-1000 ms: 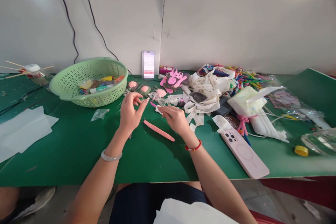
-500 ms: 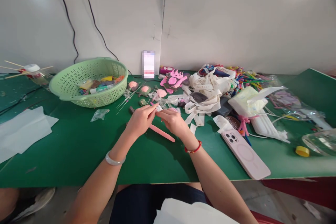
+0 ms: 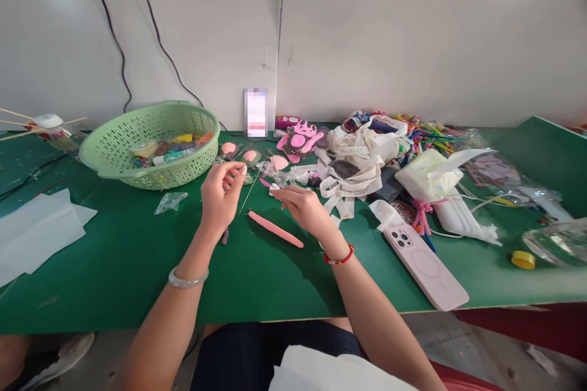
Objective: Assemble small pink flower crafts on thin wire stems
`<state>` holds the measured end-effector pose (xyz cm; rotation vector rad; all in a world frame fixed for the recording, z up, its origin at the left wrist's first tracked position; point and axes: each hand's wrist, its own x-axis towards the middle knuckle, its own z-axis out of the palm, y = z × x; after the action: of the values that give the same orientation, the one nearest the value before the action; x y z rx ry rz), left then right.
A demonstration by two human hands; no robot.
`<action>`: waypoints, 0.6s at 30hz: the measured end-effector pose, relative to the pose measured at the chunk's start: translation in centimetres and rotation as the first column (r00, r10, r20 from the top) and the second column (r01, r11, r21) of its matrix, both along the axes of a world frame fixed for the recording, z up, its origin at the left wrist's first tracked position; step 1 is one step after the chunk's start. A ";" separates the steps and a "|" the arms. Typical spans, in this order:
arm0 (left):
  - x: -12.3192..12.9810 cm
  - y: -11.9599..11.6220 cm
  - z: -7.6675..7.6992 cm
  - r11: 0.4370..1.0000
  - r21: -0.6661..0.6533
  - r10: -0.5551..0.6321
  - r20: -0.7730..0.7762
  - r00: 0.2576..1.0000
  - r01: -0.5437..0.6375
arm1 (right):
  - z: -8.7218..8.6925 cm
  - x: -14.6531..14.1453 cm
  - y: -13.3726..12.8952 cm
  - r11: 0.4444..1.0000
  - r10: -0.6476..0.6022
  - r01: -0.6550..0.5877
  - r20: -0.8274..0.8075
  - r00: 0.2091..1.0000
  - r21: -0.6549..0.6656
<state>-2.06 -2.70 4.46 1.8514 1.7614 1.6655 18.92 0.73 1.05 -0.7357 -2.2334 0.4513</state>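
My left hand (image 3: 221, 194) is raised over the table with its fingers curled and thumb and forefinger tips together. Anything pinched there is too small to make out. My right hand (image 3: 300, 206) is closed in a pinch, palm down. What it grips, if anything, is hidden. By its fingertips are a small white piece (image 3: 274, 188) and a purple tip (image 3: 265, 182). A long pink clay-like roll (image 3: 276, 230) lies between and below the hands. A dark short stick (image 3: 225, 236) shows below my left hand, and a thin wire (image 3: 249, 191) slants between the hands.
A green basket (image 3: 151, 178) stands at left near white paper sheets (image 3: 43, 232). Behind the hands are pink-and-grey pieces (image 3: 252, 157) and a pink figure (image 3: 302, 137). White ribbons (image 3: 362, 146), a tissue pack (image 3: 428, 177) and a pink phone (image 3: 426, 266) lie to the right.
My hands, close together before, have come apart. The left moved left and up, the right slightly right. The pink roll's upper end is now uncovered. The view shifted slightly.
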 end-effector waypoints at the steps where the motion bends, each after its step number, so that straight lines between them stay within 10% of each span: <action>1: -0.1 0.0 0.1 1.000 -0.009 0.018 0.049 0.999 -0.018 | -0.1 -0.1 0.0 1.000 -0.002 0.002 -0.018 1.000 -0.019; 12: -0.6 0.5 -0.9 0.997 -0.054 0.072 0.190 0.979 -0.063 | 0.1 -1.4 -0.4 0.887 -0.121 -0.019 -0.272 0.955 -0.461; 18: -2.0 1.2 -0.9 0.917 -0.304 -0.100 0.450 0.887 0.257 | -0.1 -1.3 -0.4 0.941 -0.032 -0.038 -0.200 0.979 -0.337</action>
<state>-4.06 -1.50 3.52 1.3218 1.5233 1.4246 17.66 0.34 0.95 -0.8213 -1.9865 0.8890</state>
